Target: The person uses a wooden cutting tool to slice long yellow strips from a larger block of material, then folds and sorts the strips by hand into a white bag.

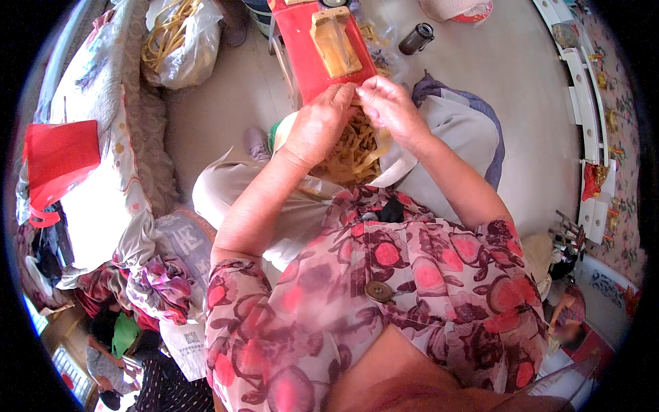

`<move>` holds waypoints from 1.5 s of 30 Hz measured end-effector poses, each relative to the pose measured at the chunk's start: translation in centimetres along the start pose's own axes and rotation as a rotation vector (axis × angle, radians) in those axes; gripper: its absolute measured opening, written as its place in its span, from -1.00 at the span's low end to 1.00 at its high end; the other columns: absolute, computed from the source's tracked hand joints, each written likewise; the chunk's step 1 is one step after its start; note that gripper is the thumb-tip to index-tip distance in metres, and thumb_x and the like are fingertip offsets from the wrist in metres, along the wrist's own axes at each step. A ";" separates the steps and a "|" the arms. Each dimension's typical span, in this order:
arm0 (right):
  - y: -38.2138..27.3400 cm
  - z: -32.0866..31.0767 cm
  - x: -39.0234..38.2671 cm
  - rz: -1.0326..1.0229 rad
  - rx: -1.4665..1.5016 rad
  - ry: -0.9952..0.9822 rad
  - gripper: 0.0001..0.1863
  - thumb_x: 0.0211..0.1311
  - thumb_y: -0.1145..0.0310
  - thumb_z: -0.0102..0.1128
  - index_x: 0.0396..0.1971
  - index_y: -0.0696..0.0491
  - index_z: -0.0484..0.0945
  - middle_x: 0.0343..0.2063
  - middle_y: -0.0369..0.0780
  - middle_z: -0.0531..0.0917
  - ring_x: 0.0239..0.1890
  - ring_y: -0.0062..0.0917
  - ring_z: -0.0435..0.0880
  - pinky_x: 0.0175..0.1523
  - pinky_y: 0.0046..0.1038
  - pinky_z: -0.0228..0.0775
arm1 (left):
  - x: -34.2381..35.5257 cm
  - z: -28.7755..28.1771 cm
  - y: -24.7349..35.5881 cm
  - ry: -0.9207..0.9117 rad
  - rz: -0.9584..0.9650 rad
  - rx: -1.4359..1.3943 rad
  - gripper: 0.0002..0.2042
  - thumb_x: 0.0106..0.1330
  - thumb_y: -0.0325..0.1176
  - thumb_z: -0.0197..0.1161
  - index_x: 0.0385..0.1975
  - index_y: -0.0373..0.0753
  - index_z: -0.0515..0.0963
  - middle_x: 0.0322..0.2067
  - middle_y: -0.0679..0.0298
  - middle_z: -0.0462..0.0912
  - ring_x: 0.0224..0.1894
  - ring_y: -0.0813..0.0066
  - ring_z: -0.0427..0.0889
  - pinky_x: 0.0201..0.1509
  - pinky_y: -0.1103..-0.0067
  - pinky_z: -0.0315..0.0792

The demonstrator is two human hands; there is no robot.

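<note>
My left hand [321,118] and my right hand [388,110] meet at the near end of a red board [303,53], both with fingers closed around something small that they mostly hide, apparently a tan strip. A wooden fitting [336,44] with a lighter middle sits on the board beyond my hands. Just below my hands, between my legs, lies a heap of tan strips [351,156] in a pale bag or cloth, partly hidden by my forearms.
A bed [93,226] with bedding and red bag [62,165] runs along the left. A bag of tan bands [180,48] and dark flask [416,38] are on the floor. A white rail [587,123] lines the right. Other people appear at lower left and lower right.
</note>
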State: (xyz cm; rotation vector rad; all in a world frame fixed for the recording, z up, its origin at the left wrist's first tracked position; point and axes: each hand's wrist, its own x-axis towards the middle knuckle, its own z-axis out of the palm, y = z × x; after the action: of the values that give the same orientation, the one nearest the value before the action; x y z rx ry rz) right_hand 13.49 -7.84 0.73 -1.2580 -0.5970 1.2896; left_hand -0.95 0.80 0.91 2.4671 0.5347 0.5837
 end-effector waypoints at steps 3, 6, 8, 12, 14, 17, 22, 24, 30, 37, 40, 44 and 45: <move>-0.1 0.5 -0.8 0.077 -0.213 0.001 -0.83 0.24 0.27 0.08 -0.40 0.05 0.40 -0.69 -0.43 0.38 -0.70 -0.79 0.27 -0.65 -0.71 0.05 | 0.3 0.2 -1.1 0.006 0.073 0.053 -0.72 0.17 -0.41 0.12 -0.11 -0.25 0.38 -0.24 0.12 0.50 -0.24 0.09 0.55 -0.21 0.34 0.47; -0.2 0.4 -1.3 0.098 -0.318 -0.016 -0.81 0.23 0.28 0.08 -0.44 0.09 0.45 -0.72 -0.43 0.37 -0.71 -0.78 0.28 -0.63 -0.68 0.08 | 0.7 0.1 -1.9 0.021 0.147 0.138 -0.75 0.13 -0.38 0.14 -0.19 -0.24 0.40 -0.27 0.14 0.49 -0.26 0.11 0.54 -0.24 0.36 0.46; -1.0 0.5 -1.8 0.077 -0.285 -0.038 -0.81 0.22 0.30 0.09 -0.48 0.10 0.47 -0.72 -0.45 0.36 -0.70 -0.79 0.27 -0.61 -0.68 0.07 | 0.9 -0.6 -2.4 0.000 0.193 0.190 -0.76 0.08 -0.36 0.16 -0.24 -0.22 0.41 -0.31 0.18 0.50 -0.28 0.15 0.54 -0.28 0.37 0.46; -4.6 3.3 -4.2 -0.059 -0.431 -0.096 -0.81 0.24 0.31 0.06 -0.49 0.11 0.45 -0.71 -0.46 0.32 -0.67 -0.83 0.23 -0.58 -0.70 0.03 | 1.0 -1.5 -4.4 0.191 0.338 0.258 -0.84 0.02 -0.30 0.16 -0.42 -0.13 0.38 -0.52 0.29 0.43 -0.44 0.31 0.52 -0.44 0.42 0.40; -5.2 3.8 -4.7 -0.078 -0.397 -0.089 -0.80 0.18 0.32 0.11 -0.52 0.13 0.49 -0.72 -0.45 0.37 -0.65 -0.80 0.28 -0.55 -0.65 0.09 | 1.1 -1.2 -5.0 0.239 0.324 0.291 -0.83 0.02 -0.26 0.17 -0.42 -0.11 0.39 -0.59 0.31 0.41 -0.50 0.34 0.52 -0.47 0.44 0.38; -4.7 2.2 -2.4 -0.222 -0.631 0.024 -0.81 0.19 0.32 0.12 -0.50 0.13 0.51 -0.71 -0.46 0.36 -0.63 -0.82 0.24 -0.54 -0.67 0.07 | 1.5 -0.7 -4.3 0.148 0.030 0.173 -0.83 0.15 -0.30 0.14 -0.30 -0.16 0.41 -0.56 0.24 0.48 -0.49 0.28 0.55 -0.44 0.44 0.39; -2.4 -1.2 2.9 -0.332 -0.656 0.168 -0.80 0.19 0.31 0.14 -0.51 0.14 0.54 -0.70 -0.47 0.37 -0.60 -0.83 0.24 -0.51 -0.68 0.08 | 2.3 0.4 -5.5 -0.045 -0.413 -0.961 -0.83 0.34 -0.35 0.02 -0.13 -0.17 0.41 -0.50 0.40 0.44 -0.52 0.65 0.40 -0.44 0.71 0.30; -1.4 -2.2 4.8 -0.380 -0.581 0.190 -0.79 0.19 0.30 0.14 -0.51 0.14 0.54 -0.70 -0.47 0.37 -0.61 -0.83 0.25 -0.51 -0.69 0.08 | 2.8 -0.3 -5.3 -0.059 -0.405 -0.975 -0.82 0.36 -0.33 0.00 -0.10 -0.16 0.41 -0.47 0.48 0.39 -0.47 0.75 0.31 -0.41 0.78 0.26; -3.2 -1.5 5.3 -0.360 -0.652 0.248 -0.73 0.11 0.23 0.16 -0.52 0.17 0.56 -0.76 -0.32 0.43 -0.65 -0.70 0.34 -0.51 -0.55 0.19 | 4.2 -0.4 -5.2 0.109 -0.328 -0.410 -0.80 0.33 -0.32 0.03 -0.13 -0.23 0.43 -0.45 0.34 0.46 -0.36 0.59 0.44 -0.24 0.63 0.36; -2.3 -1.6 7.9 -0.430 -0.671 0.331 -0.73 0.11 0.23 0.15 -0.52 0.17 0.55 -0.73 -0.30 0.48 -0.63 -0.67 0.37 -0.49 -0.52 0.22 | 5.8 -0.5 -5.9 0.091 -0.373 -0.181 -0.75 0.29 -0.23 0.07 -0.12 -0.21 0.45 -0.44 0.16 0.55 -0.37 0.46 0.52 -0.23 0.53 0.41; -0.7 -2.6 8.3 -0.241 -0.833 0.346 -0.72 0.09 0.20 0.16 -0.53 0.16 0.55 -0.71 -0.28 0.50 -0.61 -0.64 0.38 -0.47 -0.48 0.24 | 5.4 -0.6 -5.1 0.034 -0.386 0.016 -0.74 0.29 -0.20 0.05 -0.13 -0.21 0.45 -0.41 0.12 0.57 -0.33 0.41 0.56 -0.23 0.50 0.43; 2.0 -6.8 8.7 -0.176 -0.630 0.359 -0.63 0.07 0.12 0.20 -0.62 0.16 0.48 -0.66 -0.27 0.48 -0.59 -0.57 0.43 -0.43 -0.43 0.30 | 4.8 -0.8 -4.9 0.064 -0.472 -0.225 -0.76 0.33 -0.23 0.00 -0.15 -0.23 0.43 -0.31 0.12 0.60 -0.25 0.38 0.59 -0.19 0.47 0.45; 2.5 -6.7 8.2 -0.213 -0.557 0.366 -0.64 0.06 0.10 0.23 -0.59 0.11 0.44 -0.65 -0.33 0.45 -0.63 -0.63 0.38 -0.50 -0.50 0.25 | 4.7 -0.8 -4.8 0.051 -0.496 -0.483 -0.77 0.34 -0.24 -0.01 -0.15 -0.23 0.43 -0.30 0.14 0.60 -0.24 0.40 0.59 -0.17 0.48 0.45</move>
State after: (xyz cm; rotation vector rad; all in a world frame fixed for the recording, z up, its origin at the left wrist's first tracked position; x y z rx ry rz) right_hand 20.63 -3.12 -5.94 -1.7803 -0.8271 0.7043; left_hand 1.32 7.14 0.07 1.7826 0.8747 0.4977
